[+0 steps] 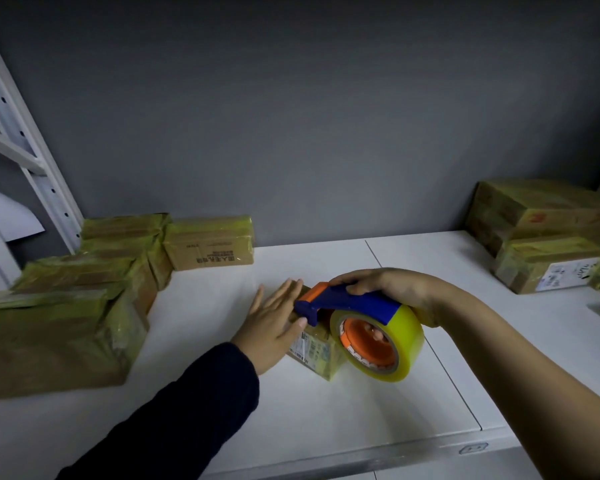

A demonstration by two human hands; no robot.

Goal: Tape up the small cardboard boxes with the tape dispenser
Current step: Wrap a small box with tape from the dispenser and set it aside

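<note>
A small cardboard box with a printed label lies on the white table, mostly covered by my hands and the dispenser. My left hand rests flat against the box's left side and top, fingers spread. My right hand grips the blue and orange tape dispenser from above. Its yellowish tape roll hangs over the box's right part. The dispenser's orange front end sits at the box's far edge, next to my left fingertips.
Taped boxes are stacked at the left, with one more against the grey wall. Two stacked boxes stand at the back right. A white shelf upright rises at the left. The table's front edge is near me.
</note>
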